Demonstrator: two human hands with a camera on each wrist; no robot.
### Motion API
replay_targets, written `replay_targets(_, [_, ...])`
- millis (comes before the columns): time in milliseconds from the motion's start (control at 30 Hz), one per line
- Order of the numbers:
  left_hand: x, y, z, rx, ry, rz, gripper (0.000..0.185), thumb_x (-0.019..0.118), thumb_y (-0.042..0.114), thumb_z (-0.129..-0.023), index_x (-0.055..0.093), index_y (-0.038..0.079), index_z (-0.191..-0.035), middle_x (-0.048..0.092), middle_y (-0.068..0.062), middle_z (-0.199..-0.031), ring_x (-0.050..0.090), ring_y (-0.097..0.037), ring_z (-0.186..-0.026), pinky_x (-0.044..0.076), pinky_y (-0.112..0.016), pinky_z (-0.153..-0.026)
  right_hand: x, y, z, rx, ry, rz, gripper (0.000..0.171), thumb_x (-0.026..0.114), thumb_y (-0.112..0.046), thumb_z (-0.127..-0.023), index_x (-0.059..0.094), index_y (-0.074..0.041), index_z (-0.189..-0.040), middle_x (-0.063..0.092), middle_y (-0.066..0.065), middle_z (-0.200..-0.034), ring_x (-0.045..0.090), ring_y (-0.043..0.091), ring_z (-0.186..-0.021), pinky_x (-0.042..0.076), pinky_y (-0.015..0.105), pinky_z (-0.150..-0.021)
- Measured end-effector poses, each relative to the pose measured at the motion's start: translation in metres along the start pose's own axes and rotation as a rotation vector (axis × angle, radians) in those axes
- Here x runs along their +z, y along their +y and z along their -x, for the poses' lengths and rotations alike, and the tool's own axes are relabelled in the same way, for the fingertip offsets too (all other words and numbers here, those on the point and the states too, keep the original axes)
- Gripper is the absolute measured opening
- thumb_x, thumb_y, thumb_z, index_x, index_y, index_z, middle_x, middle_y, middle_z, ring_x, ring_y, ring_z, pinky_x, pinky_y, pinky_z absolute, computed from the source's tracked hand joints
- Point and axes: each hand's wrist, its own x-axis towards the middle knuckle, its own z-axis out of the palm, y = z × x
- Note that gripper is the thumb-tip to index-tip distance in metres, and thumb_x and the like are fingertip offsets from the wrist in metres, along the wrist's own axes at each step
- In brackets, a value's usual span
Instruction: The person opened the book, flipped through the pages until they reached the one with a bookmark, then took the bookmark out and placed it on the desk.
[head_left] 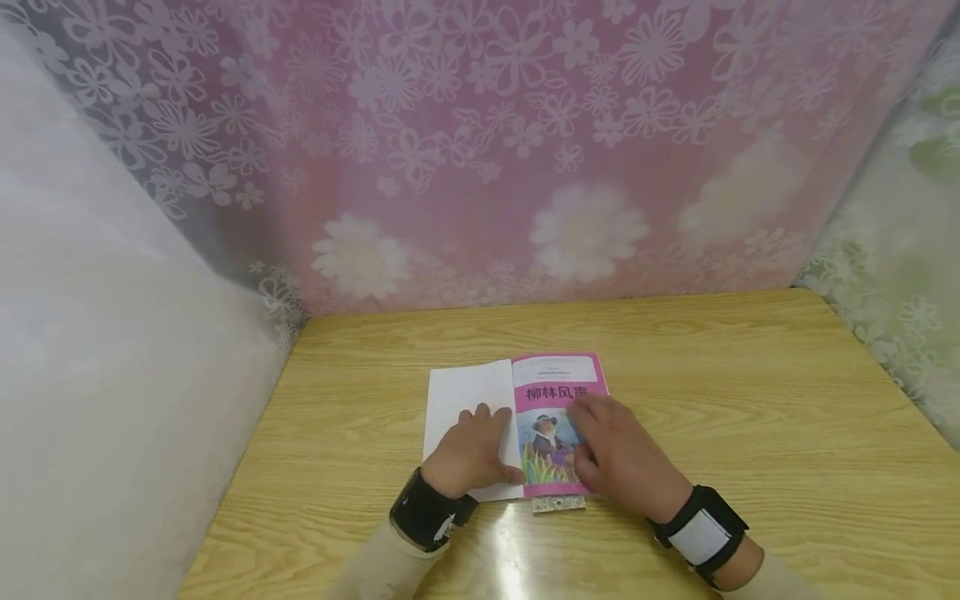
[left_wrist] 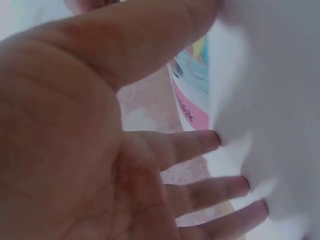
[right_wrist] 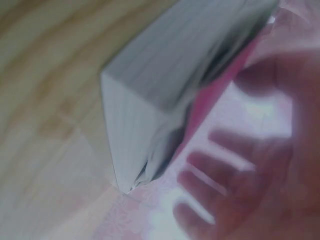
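Note:
A paperback book (head_left: 553, 377) with a pink cover lies in the middle of the wooden table (head_left: 712, 400). A white page or flap (head_left: 463, 393) is spread to its left. My left hand (head_left: 468, 454) rests flat on that white page with its fingers straight; in the left wrist view the fingertips (left_wrist: 215, 141) touch the white paper (left_wrist: 270, 75). My right hand (head_left: 611, 442) lies flat on the picture cover. The right wrist view shows the book's page block (right_wrist: 170, 65), the pink cover edge (right_wrist: 220, 85) and my blurred fingers (right_wrist: 220, 175).
A small speckled strip (head_left: 558, 502) sticks out from under the book's near edge. Flowered pink curtain (head_left: 480, 150) hangs behind the table, with white cloth (head_left: 90, 375) on the left and lace (head_left: 900, 275) on the right. Both wrists wear black bands.

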Motion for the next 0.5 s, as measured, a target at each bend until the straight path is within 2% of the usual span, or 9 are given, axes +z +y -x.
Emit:
replay_targets(100, [0.003,0.009,-0.001,0.06,0.066,-0.082,0.077,0.088,0.043,-0.079,0.057,0.009,-0.14,0.057,-0.011,-0.113,0.054,-0.027,-0.102,0.053,-0.04,-0.08,-0.001,0.001,-0.001,0.054,0.061,0.003,0.055,0.067,-0.015,-0.084,0.059,0.003,-0.135,0.056,0.023,-0.141,0.051,0.041,-0.133,0.034,0.06,-0.117])
replay_targets(200, [0.011,0.025,-0.007,0.212,0.204,-0.173,0.066,0.079,0.033,-0.086,0.058,0.006,-0.142,0.062,-0.014,-0.125,0.059,-0.03,-0.116,0.054,-0.042,-0.094,-0.003,0.001,-0.001,0.077,0.113,0.008,0.059,0.063,-0.009,-0.083,0.053,0.007,-0.139,0.053,0.027,-0.144,0.046,0.044,-0.139,0.03,0.063,-0.117])
replay_targets(267, [0.019,0.039,-0.014,0.324,0.298,-0.201,0.058,0.072,0.029,-0.09,0.059,0.003,-0.141,0.065,-0.014,-0.126,0.061,-0.029,-0.117,0.052,-0.039,-0.1,-0.004,0.001,-0.002,0.06,0.151,0.017,0.061,0.062,-0.007,-0.083,0.05,0.01,-0.141,0.052,0.03,-0.144,0.044,0.047,-0.141,0.03,0.066,-0.117])
replay_targets(333, [0.026,0.055,-0.019,0.38,0.34,-0.193,0.053,0.066,0.031,-0.094,0.06,0.004,-0.139,0.066,-0.013,-0.126,0.062,-0.026,-0.118,0.05,-0.037,-0.104,-0.004,0.001,-0.002,0.027,0.188,0.029,0.061,0.061,-0.007,-0.085,0.048,0.011,-0.142,0.051,0.032,-0.143,0.042,0.049,-0.142,0.029,0.068,-0.116])
replay_targets(400, [0.034,0.068,-0.024,0.373,0.345,-0.176,0.051,0.064,0.035,-0.096,0.06,0.006,-0.138,0.067,-0.011,-0.124,0.062,-0.024,-0.117,0.052,-0.037,-0.101,-0.005,0.0,-0.004,0.003,0.232,0.029,0.059,0.059,-0.006,-0.086,0.048,0.012,-0.141,0.051,0.033,-0.142,0.042,0.051,-0.141,0.028,0.07,-0.115])
replay_targets(500, [0.044,0.085,-0.029,0.264,0.314,-0.177,0.063,0.067,0.054,-0.093,0.057,0.012,-0.139,0.066,-0.008,-0.123,0.062,-0.024,-0.114,0.054,-0.04,-0.094,-0.005,-0.001,-0.005,0.004,0.288,0.008,0.055,0.056,-0.006,-0.088,0.05,0.012,-0.14,0.053,0.032,-0.142,0.043,0.051,-0.141,0.026,0.07,-0.116])
